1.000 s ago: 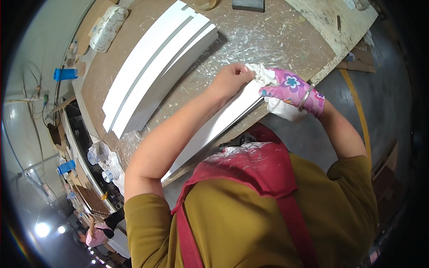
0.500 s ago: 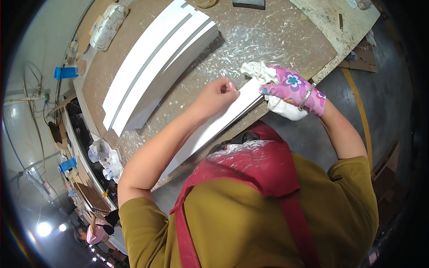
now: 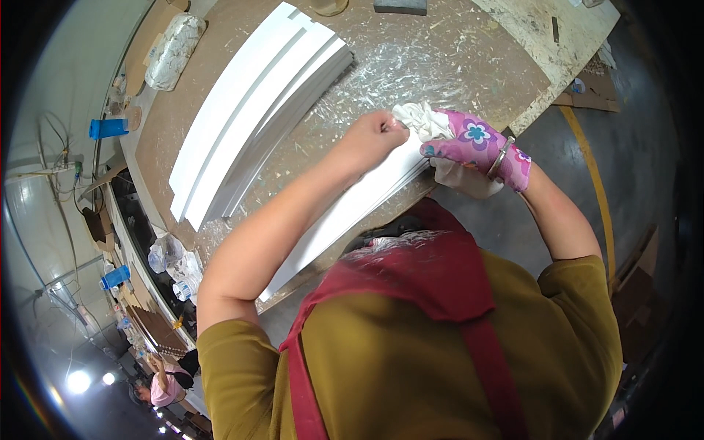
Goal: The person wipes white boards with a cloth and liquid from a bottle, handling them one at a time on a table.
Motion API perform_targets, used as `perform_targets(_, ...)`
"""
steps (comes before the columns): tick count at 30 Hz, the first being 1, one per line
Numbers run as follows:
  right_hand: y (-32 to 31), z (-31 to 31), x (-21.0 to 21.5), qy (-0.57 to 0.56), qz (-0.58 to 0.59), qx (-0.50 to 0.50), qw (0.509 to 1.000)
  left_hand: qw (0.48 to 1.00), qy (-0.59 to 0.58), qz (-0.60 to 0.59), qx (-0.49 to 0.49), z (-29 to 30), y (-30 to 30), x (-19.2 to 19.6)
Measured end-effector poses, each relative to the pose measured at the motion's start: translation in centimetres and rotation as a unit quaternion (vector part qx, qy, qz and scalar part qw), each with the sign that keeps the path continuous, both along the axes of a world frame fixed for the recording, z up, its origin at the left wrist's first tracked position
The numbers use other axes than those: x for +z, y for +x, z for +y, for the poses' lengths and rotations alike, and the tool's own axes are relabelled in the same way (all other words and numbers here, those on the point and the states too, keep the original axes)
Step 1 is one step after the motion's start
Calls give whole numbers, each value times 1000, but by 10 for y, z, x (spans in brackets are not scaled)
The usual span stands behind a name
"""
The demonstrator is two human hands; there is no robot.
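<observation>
White strip (image 3: pixel 345 213): long and flat, lying at the counter (image 3: pixel 469 66) edge, running from near-left to far-right.
Left hand (image 3: pixel 374 136): bare, pinching the strip's far end.
Right hand (image 3: pixel 469 143): flowered glove, gripping a white rag (image 3: pixel 418 121).
Behind: stack of white boards (image 3: pixel 249 117), same slant.

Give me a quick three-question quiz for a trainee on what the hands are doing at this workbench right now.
1. True or false: the left hand wears a flowered glove.
2. What does the right hand press against the white strip? A) a brush B) a white rag C) a sanding block
3. Fill in: the stack of white strips lies on the ______ beyond the hands.

Key
1. False: the left hand is bare and rests on the strip; the pink flowered glove is on the right.
2. B: the white rag sits bunched at the gloved fingertips.
3. Workbench, its brown top speckled with white flecks.
</observation>
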State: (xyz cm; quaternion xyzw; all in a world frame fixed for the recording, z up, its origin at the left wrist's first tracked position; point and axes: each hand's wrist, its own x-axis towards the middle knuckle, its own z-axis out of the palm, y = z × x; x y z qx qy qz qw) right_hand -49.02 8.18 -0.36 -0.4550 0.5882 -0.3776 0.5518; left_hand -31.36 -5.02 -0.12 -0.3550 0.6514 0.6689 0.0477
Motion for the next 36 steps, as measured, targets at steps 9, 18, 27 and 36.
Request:
perform_targets(9, -1, -1, 0, -52, 39, 40, 997, 1000, -13, -3, -9, -2, 7, -3)
perform_targets(18, 1, 6, -10, -1, 22, -32, 999, 999, 15, -49, -12, -2, 41, 9)
perform_targets(27, 3, 3, 2, -14, -21, -18, 1000, 999, -14, -28, -35, -1, 33, 4)
perform_targets(36, 4, 0, 1, -80, 47, 21, 995, 997, -44, -32, -49, -3, 18, 8)
